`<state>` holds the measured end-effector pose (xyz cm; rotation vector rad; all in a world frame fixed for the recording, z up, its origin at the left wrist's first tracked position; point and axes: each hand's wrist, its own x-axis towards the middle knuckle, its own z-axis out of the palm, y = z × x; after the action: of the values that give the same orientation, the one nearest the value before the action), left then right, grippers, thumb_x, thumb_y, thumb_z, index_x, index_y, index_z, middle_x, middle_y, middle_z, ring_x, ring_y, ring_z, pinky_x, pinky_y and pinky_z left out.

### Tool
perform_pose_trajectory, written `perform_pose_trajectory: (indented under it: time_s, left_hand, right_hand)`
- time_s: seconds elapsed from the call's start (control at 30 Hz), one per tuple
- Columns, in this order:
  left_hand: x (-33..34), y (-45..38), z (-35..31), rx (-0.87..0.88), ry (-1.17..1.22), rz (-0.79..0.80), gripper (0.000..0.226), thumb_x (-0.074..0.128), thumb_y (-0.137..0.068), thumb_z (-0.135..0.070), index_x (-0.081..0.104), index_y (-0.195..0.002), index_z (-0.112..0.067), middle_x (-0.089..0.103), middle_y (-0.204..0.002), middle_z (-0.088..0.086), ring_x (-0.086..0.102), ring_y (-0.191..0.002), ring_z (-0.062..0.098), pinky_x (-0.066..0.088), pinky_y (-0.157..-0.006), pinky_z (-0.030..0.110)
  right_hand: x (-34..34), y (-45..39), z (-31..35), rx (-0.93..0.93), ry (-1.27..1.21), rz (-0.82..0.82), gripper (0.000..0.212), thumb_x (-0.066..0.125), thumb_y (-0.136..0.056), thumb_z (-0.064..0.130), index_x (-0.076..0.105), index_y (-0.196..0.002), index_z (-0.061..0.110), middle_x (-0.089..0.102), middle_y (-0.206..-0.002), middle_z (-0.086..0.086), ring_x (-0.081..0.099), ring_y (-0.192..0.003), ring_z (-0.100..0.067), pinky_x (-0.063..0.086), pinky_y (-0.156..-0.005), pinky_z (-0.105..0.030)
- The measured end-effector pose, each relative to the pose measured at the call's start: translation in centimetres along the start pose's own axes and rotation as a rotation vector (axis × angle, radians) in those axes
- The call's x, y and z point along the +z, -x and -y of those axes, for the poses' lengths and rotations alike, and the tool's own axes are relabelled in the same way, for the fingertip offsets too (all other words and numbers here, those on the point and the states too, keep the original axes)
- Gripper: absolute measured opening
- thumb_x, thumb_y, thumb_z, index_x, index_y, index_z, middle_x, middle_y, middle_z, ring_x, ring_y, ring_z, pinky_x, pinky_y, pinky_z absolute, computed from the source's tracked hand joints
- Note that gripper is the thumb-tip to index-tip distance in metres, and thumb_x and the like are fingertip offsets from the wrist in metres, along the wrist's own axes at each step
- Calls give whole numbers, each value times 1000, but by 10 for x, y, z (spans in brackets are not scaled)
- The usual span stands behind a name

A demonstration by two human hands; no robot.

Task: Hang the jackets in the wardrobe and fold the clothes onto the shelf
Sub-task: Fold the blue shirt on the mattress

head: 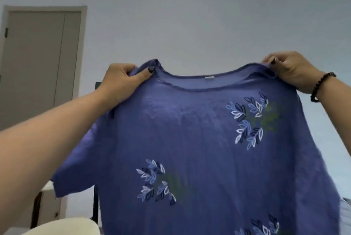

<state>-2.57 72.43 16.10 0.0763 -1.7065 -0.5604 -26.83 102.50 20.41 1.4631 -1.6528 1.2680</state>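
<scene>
A blue short-sleeved T-shirt [199, 139] with white and dark leaf prints hangs spread out in the air in front of me. My left hand [123, 77] pinches its left shoulder beside the neckline, thumb on the front. My right hand [290, 69], with a dark bead bracelet on the wrist, pinches the right shoulder. The shirt's hem runs out of the frame at the bottom. No wardrobe, shelf or jacket is in sight.
A grey door [39, 60] stands in the pale wall at the left. Low at the left are a small white and wooden cabinet [47, 208] and a rounded white object [62, 227]. The shirt hides most of what lies ahead.
</scene>
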Motion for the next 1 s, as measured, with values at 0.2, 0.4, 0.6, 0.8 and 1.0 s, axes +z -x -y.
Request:
perform_pose_trajectory:
  time_s: [0.2, 0.4, 0.6, 0.8, 1.0]
  left_hand:
    - [3, 41, 57, -324, -18, 452, 44, 71, -66, -43, 60, -70, 0, 53, -67, 7, 48, -63, 17, 35, -60, 29]
    - [14, 105, 142, -555, -53, 683, 27, 60, -40, -37, 49, -50, -15, 42, -56, 3, 39, -57, 14, 27, -56, 29]
    - [41, 153, 244, -665, -217, 975, 15, 70, -78, -23, 70, -77, -8, 67, -71, 6, 57, -66, 8, 42, -64, 23]
    - [87, 181, 356, -568, -577, 1077, 31, 65, -85, -27, 61, -56, -18, 58, -56, -3, 51, -56, 12, 35, -53, 24]
    - [151, 163, 433, -640, -897, 930, 38, 53, -90, -33, 55, -56, -17, 58, -65, 1, 57, -70, 25, 40, -59, 27]
  right_hand:
    - [40, 56, -56, 250, -19, 460, 70, 75, -49, 62, 69, -100, 15, 73, -92, -2, 67, -84, -13, 53, -68, -18]
    - [104, 123, -100, 503, -49, 817, 35, 81, -70, 12, 68, -103, 10, 73, -98, -9, 70, -92, -26, 56, -80, -39]
    - [173, 157, -162, 716, -94, 989, 38, 74, -72, 11, 63, -108, 3, 71, -104, -13, 68, -97, -26, 55, -84, -39]
    - [275, 170, -256, 767, 325, 928, 35, 62, -83, 14, 54, -49, 15, 49, -43, 10, 44, -52, -10, 32, -50, -19]
    - [357, 150, -331, 988, 562, 644, 33, 52, -83, 9, 44, -51, 9, 46, -50, -8, 46, -50, -24, 30, -43, -24]
